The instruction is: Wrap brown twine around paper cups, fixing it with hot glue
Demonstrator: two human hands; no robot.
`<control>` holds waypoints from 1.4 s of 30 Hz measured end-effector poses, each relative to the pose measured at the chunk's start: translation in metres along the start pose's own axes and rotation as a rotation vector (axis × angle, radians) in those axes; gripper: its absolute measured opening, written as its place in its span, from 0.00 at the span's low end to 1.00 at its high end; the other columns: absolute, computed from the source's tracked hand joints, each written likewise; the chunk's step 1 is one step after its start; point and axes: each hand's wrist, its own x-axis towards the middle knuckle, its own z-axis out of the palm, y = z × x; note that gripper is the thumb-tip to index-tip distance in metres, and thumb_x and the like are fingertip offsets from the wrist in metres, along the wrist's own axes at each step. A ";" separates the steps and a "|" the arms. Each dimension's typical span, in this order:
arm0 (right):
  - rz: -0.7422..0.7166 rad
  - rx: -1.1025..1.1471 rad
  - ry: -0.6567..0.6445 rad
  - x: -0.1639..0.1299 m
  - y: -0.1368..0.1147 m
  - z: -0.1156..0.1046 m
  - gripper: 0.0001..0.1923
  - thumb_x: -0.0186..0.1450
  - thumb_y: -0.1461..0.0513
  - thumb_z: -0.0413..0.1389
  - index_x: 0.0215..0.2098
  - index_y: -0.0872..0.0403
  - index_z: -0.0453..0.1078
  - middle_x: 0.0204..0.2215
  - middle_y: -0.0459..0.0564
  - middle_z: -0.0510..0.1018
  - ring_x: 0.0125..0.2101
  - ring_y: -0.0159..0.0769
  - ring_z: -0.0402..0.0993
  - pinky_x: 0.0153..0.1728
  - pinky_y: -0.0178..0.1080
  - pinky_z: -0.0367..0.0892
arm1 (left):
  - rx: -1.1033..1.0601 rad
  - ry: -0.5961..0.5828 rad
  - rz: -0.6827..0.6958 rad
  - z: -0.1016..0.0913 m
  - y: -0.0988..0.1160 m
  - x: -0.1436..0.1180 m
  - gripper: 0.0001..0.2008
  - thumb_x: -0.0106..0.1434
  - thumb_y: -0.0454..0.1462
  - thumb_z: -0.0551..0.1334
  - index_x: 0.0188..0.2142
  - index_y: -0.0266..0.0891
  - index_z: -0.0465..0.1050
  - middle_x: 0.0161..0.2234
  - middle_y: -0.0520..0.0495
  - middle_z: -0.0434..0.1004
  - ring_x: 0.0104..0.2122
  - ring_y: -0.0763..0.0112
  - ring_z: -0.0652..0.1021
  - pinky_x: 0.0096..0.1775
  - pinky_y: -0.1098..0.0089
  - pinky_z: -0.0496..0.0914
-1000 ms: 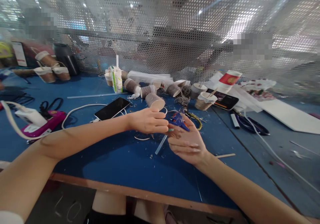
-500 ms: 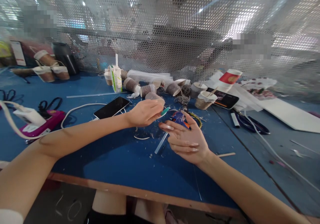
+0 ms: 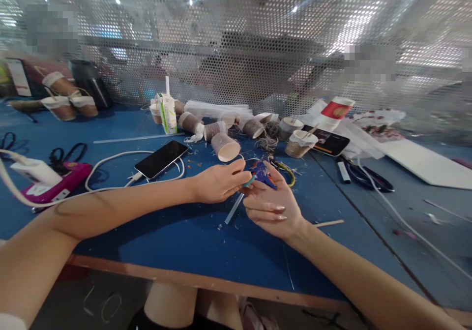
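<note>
My left hand [image 3: 223, 180] is closed, with its fingertips pinched on a small teal strip [image 3: 249, 180], mostly covered by the fingers. My right hand [image 3: 275, 207] is beside it, palm toward me. Its index finger reaches toward the teal strip and the left fingertips; whether it touches the strip I cannot tell. The right thumb stands up apart, while the lower fingers are bent. Just behind that thumb is a dark blue object [image 3: 262, 174] with fine pale threads on it, partly hidden. A brown-wrapped paper cup [image 3: 225, 147] lies on its side beyond my left hand.
Several twine-wrapped cups and a grey yarn tangle [image 3: 269, 138] lie at the back. A drink carton [image 3: 167, 113] stands left of them. A phone [image 3: 162, 159] with a white cable and a magenta power strip [image 3: 59, 185] are left. A clear stick [image 3: 234, 208] lies below my hands.
My left hand has moved down and right, toward my right hand, with the teal strip. The lying cup behind it now shows fully. My right hand has hardly moved.
</note>
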 end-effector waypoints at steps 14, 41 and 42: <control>0.021 0.079 0.027 0.002 0.001 -0.004 0.35 0.73 0.44 0.33 0.42 0.62 0.70 0.33 0.52 0.80 0.14 0.18 0.57 0.07 0.21 0.56 | -0.146 -0.001 -0.108 0.019 0.001 -0.010 0.07 0.68 0.30 0.46 0.34 0.42 0.52 0.36 0.49 0.60 0.26 0.75 0.62 0.28 0.73 0.62; -0.002 -0.015 0.095 0.000 0.001 0.004 0.32 0.73 0.45 0.34 0.39 0.60 0.69 0.31 0.50 0.80 0.14 0.19 0.55 0.06 0.20 0.51 | -0.321 0.131 -0.138 0.018 0.003 -0.012 0.09 0.72 0.36 0.41 0.33 0.43 0.50 0.35 0.47 0.62 0.34 0.69 0.67 0.36 0.67 0.71; -0.003 -0.011 0.096 0.000 0.001 0.004 0.32 0.73 0.45 0.34 0.39 0.60 0.68 0.32 0.51 0.80 0.14 0.19 0.55 0.06 0.20 0.51 | -0.313 0.147 -0.139 0.019 0.003 -0.012 0.09 0.72 0.36 0.40 0.33 0.43 0.50 0.35 0.47 0.62 0.34 0.70 0.68 0.36 0.67 0.71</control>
